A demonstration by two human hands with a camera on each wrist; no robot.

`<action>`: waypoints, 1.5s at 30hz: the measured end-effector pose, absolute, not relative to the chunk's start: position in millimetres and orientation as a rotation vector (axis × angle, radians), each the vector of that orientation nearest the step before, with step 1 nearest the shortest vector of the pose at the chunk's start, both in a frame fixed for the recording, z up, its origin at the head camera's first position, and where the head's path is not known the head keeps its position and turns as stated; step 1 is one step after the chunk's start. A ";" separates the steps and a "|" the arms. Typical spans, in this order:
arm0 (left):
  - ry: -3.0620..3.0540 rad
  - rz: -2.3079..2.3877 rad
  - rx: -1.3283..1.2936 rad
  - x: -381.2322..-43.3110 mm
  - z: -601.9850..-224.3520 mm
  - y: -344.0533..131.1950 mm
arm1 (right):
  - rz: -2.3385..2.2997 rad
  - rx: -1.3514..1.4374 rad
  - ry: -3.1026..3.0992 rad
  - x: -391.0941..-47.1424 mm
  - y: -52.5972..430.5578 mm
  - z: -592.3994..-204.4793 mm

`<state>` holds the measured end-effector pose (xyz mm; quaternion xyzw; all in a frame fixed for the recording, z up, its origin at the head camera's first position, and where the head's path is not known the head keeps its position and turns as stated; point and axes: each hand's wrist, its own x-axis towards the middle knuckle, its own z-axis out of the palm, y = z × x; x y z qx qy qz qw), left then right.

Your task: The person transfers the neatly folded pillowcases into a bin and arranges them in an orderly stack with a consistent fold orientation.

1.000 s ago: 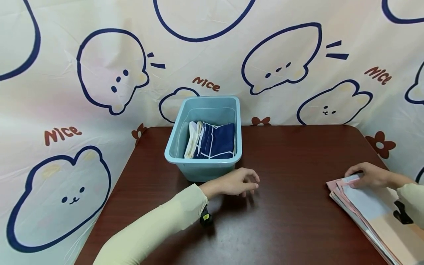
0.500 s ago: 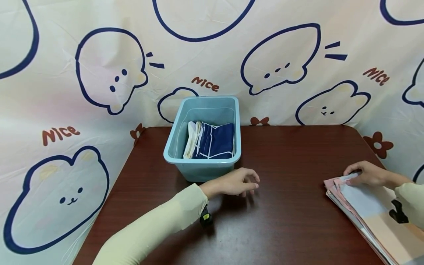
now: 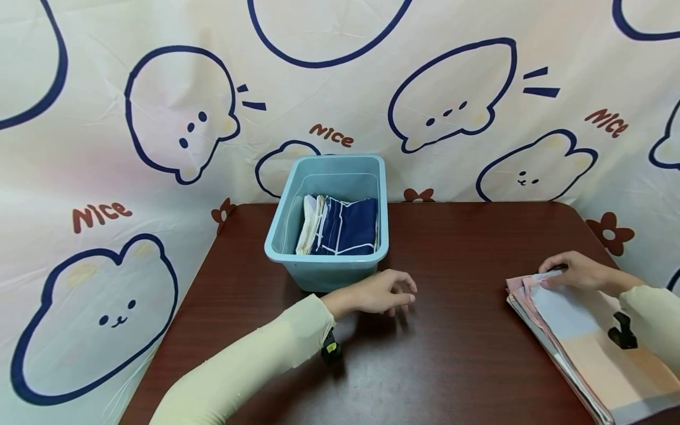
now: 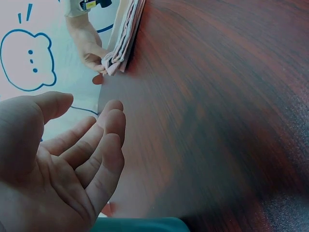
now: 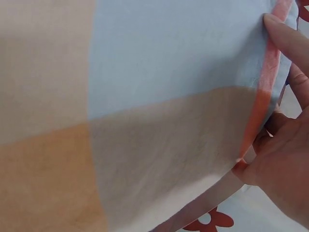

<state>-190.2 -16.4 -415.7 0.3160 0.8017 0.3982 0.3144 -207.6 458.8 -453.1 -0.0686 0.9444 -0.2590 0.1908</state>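
A folded stack of checked cloth (image 3: 589,336) in pale blue, peach and pink lies at the table's right side. My right hand (image 3: 581,273) grips its far edge. In the right wrist view, the thumb lies over the pink-trimmed border of the cloth (image 5: 164,63) and the other fingers of the right hand (image 5: 285,154) are behind it. Loosely curled and holding nothing, my left hand (image 3: 376,292) hovers just in front of the bin. The left wrist view shows the left hand (image 4: 72,164) palm-side, with the layered end of the cloth (image 4: 125,36) beyond.
A light blue plastic bin (image 3: 326,258) stands at the table's back, left of centre. Inside it are folded navy cloth with white lines (image 3: 353,227) and cream cloth (image 3: 310,227) on edge. A printed curtain (image 3: 340,88) hangs behind the dark wooden table (image 3: 451,354).
The right hand has moved left, bringing the folded cloth further onto the table, and more of the cloth shows. The left hand and the bin have stayed in place.
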 end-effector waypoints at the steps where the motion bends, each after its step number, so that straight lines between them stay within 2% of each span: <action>1: 2.113 1.048 0.836 -190.2 -415.7 -16.3 | -0.734 -0.195 2.650 -208.8 457.0 -452.8; 45: 2.109 1.062 0.821 -187.1 -416.9 -12.4 | -0.908 -0.061 2.605 -253.7 383.9 -447.1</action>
